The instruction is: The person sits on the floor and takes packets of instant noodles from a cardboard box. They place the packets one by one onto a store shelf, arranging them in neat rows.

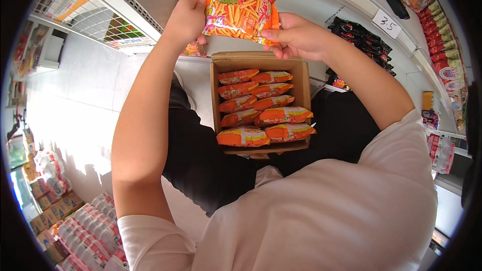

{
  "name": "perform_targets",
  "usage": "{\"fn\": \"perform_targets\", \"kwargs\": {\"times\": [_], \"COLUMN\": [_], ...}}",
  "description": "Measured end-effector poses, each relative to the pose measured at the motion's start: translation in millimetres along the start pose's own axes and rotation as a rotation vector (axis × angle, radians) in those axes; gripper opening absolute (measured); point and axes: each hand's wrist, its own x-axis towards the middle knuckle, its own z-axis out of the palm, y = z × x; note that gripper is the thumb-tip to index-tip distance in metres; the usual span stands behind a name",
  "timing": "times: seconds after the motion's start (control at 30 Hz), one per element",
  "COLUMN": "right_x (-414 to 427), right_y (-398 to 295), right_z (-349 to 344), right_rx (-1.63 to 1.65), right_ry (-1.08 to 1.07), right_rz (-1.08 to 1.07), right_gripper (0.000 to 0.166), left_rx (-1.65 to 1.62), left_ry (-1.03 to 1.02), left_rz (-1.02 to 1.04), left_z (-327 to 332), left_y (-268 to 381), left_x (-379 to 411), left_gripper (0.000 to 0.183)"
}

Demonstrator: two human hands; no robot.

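Observation:
Between my hands, at the front of a white shelf, is an orange snack bag [241,13] picturing fries-like sticks and a prawn. My left hand [187,19] grips its left edge, with the thumb at the upper corner. At the lower right corner, my right hand [292,37] pinches it between thumb and fingers. Below them an open cardboard box [308,101] stands between my legs, holding two columns of similar orange bags [243,136] set on edge. More orange bags [194,49] show on the shelf behind my left hand, partly hidden by it.
Black snack bags [361,45] are stacked on the shelf at the right, under a shelf rail with a price tag [386,23]. A wire mesh divider [90,15] stands at the left. Wrapped multipacks [90,229] and cartons [56,210] lie at the lower left.

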Motion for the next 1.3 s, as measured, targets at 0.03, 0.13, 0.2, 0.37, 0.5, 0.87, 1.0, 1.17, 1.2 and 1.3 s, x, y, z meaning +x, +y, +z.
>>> {"fn": "perform_targets", "kwargs": {"times": [0.03,0.13,0.2,0.37,0.5,0.87,1.0,1.17,1.2,1.3], "right_x": [1,2,-1,-13,-15,1,15,20,22,22], "right_y": [3,5,3,-11,-10,14,24,23,24,23], "right_z": [-1,1,4,9,5,-12,-7,0,0,6], "right_rx": [0.003,-0.019,-0.035,-0.156,-0.222,0.152,0.2,0.179,0.146,0.184], "right_ry": [0.003,0.042,0.054,0.021,0.073,0.005,0.033,0.107,0.11,0.082], "right_rz": [-0.013,-0.045,-0.083,-0.274,-0.257,-0.177,-0.28,-0.254,-0.258,-0.284], "right_gripper": [0.034,0.031,0.029,0.03,0.033,0.058,0.056,0.05,0.05,0.05], "left_rx": [0.024,0.072,0.064,-0.005,-0.134,-0.138,-0.292,-0.141,-0.128,-0.036], "left_ry": [0.006,0.011,0.011,-0.033,0.013,-0.229,-0.217,-0.205,-0.166,-0.099], "left_rz": [-0.004,0.041,0.077,0.109,0.237,0.254,0.193,0.152,0.143,0.288], "left_z": [0,-7,-10,-16,-7,2,15,8,10,15], "left_y": [0,-5,-8,-7,-20,-27,-13,-10,-10,-13], "left_x": [0,7,11,15,22,15,5,6,7,10], "left_gripper": [0.039,0.036,0.037,0.04,0.038,0.025,0.022,0.031,0.034,0.038]}}
